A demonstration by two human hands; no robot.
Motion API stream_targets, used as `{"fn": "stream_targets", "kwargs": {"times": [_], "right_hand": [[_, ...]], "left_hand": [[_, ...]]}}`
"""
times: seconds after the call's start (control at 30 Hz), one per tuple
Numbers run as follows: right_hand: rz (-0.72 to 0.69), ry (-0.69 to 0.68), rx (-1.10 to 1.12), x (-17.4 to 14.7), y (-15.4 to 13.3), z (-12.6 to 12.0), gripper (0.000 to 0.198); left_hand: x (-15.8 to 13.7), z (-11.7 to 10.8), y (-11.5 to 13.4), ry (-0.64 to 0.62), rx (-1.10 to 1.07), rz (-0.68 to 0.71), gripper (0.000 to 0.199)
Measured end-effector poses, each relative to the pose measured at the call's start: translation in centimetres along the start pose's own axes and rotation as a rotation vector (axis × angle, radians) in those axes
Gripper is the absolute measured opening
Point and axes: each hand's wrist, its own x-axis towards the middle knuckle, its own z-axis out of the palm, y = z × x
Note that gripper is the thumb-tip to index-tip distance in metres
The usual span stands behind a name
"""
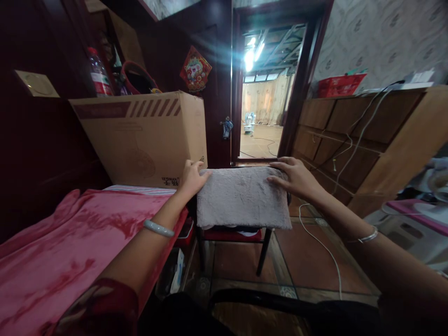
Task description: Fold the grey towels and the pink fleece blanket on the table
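Observation:
A grey plush cloth [241,198] lies spread over a small stool with a red seat [233,234] and dark legs. My left hand [192,178] grips the cloth's far left corner, fingers curled over its edge. My right hand [296,176] rests flat on the cloth's far right corner, fingers spread. Each wrist wears a bangle.
A large cardboard box [143,137] sits on a bed with a pink blanket [63,252] at left. A wooden dresser [364,140] with trailing white cables stands at right. An open doorway [266,112] lies straight ahead. A dark chair back [266,303] curves near me.

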Motion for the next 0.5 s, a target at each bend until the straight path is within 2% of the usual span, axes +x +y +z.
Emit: {"fn": "stream_targets", "kwargs": {"times": [0.1, 0.17, 0.23, 0.3, 0.4, 0.5], "right_hand": [[-0.158, -0.106, -0.064, 0.1, -2.0, 0.5, 0.086], [-0.217, -0.206, -0.081, 0.3, -2.6, 1.1, 0.103], [-0.252, -0.284, -0.073, 0.6, -2.5, 1.6, 0.11], [-0.279, -0.343, -0.06, 0.8, -2.0, 1.8, 0.112], [-0.304, -0.38, -0.058, 0.9, -1.3, 1.9, 0.115], [-0.302, -0.335, -0.071, 0.6, -1.2, 2.2, 0.107]], "left_hand": [[-0.4, 0.1, 1.0, -0.122, 0.127, 0.315, 0.078], [-0.6, 0.6, 1.4, -0.249, 0.207, 0.439, 0.099], [-0.6, 1.1, 1.4, -0.348, 0.268, 0.467, 0.111], [-0.5, 1.6, 1.1, -0.403, 0.308, 0.476, 0.114], [-0.3, 1.9, 0.5, -0.402, 0.356, 0.519, 0.112], [-0.3, 2.1, 0.3, -0.369, 0.376, 0.548, 0.111]]}}
